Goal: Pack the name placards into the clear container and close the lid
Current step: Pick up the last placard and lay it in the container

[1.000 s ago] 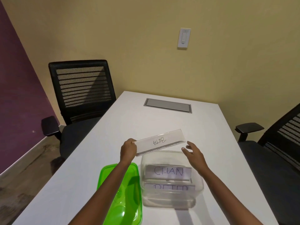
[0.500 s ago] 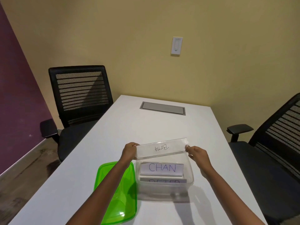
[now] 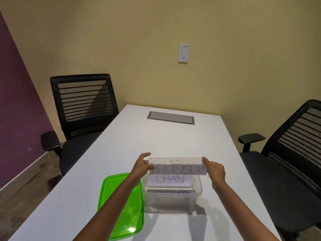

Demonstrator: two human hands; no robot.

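Note:
A clear acrylic name placard (image 3: 177, 166) hangs over the far rim of the clear container (image 3: 198, 192). Its near face reads PHUNSUK and its top face reads BETA upside down. My left hand (image 3: 141, 166) grips its left end and my right hand (image 3: 214, 169) grips its right end. Inside the container stand a placard marked CHAN (image 3: 169, 180) and, nearer to me, another one (image 3: 171, 191) whose lettering is cut off by the rim. The green lid (image 3: 112, 199) lies flat on the table left of the container, partly under my left forearm.
The white table (image 3: 156, 141) has a grey cable hatch (image 3: 171, 117) at its far end. A black mesh chair (image 3: 81, 105) stands at the left side and another (image 3: 295, 145) at the right. A wall switch (image 3: 184, 53) is on the yellow wall.
My right hand has closed on the placard's right end. Both hands have lowered the placard toward the container and tilted it, so the PHUNSUK face now shows.

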